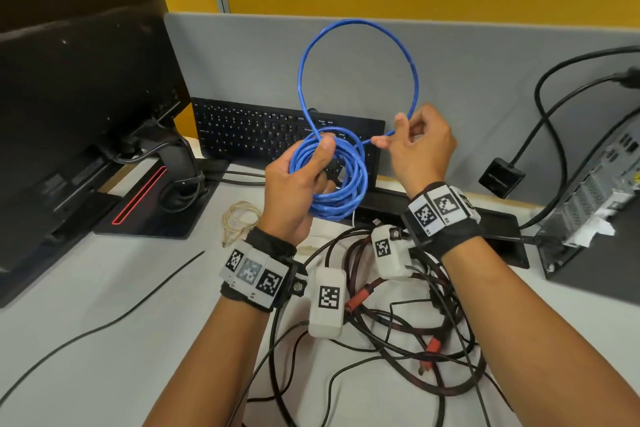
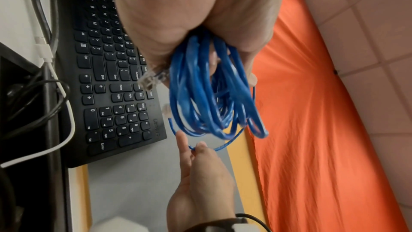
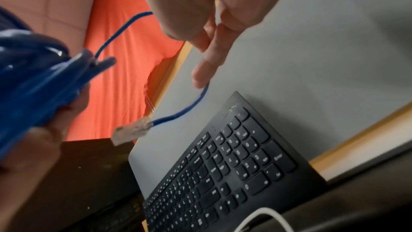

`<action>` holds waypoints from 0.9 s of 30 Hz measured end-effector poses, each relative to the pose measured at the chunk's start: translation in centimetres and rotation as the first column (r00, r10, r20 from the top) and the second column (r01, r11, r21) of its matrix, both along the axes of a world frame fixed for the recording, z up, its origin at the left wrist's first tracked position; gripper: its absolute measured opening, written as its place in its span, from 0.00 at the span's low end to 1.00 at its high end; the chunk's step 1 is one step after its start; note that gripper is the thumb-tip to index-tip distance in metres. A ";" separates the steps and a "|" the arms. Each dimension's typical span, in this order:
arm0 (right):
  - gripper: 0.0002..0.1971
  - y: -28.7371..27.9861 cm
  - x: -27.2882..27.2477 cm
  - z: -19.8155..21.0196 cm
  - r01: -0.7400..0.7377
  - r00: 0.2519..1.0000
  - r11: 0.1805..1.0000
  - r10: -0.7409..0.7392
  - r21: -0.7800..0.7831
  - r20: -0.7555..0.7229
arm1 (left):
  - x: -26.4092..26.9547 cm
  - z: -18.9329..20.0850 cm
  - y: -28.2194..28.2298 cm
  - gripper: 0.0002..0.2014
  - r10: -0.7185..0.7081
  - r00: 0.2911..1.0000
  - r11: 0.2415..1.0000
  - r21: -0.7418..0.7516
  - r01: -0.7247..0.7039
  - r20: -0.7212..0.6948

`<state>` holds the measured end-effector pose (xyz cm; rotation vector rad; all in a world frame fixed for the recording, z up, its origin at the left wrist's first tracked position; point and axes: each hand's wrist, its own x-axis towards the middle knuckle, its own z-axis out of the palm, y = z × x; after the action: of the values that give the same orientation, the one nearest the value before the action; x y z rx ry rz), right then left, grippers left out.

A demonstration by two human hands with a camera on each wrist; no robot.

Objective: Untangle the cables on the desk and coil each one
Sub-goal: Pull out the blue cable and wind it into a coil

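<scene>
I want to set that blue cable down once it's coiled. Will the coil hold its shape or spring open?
The blue cable seems springy: its free loop stands in a round arc above the left hand. Released, the coil would probably loosen. It looks light: the right hand merely pinches its end.

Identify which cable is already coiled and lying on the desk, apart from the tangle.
The thin beige cable, left of the left hand. It lies alone in loops; the blue cable is in hand, the black and red ones remain tangled.

An office cubicle: grey partition (image 1: pixel 450 55), keyboard (image 1: pixel 249 132), monitor (image 1: pixel 79 107) (desktop tower (image 1: pixel 595 191) alongside).
</scene>
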<state>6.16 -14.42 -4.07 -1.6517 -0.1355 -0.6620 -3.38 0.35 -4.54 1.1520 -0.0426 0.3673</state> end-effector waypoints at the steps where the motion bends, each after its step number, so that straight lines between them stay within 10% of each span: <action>1: 0.18 0.0 0.0 -0.2 -0.006 1.000 1.000 0.006 0.009 -0.026 | 0.1 -0.1 0.0 0.22 0.002 1.000 1.000 0.014 -0.002 0.005; 9: 0.16 0.4 -0.7 0.7 -0.173 0.955 0.948 0.227 0.266 -0.189 | 0.6 -1.0 0.0 0.11 0.091 0.995 0.991 0.099 -0.094 0.034; 22: 0.06 1.4 -3.9 1.0 -0.538 0.811 0.841 0.536 0.061 -0.236 | 1.2 -1.3 0.6 0.05 0.292 0.947 0.937 0.161 -0.311 0.132; 27: 0.20 2.5 -5.2 1.2 -0.617 0.764 0.787 0.602 0.007 -0.232 | 1.3 -1.5 0.7 0.04 0.291 0.942 0.935 0.159 -0.317 0.167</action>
<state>0.98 -11.88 -2.83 -1.6068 -0.5183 0.0346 -2.08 1.08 -6.01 1.3178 -0.0210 0.7335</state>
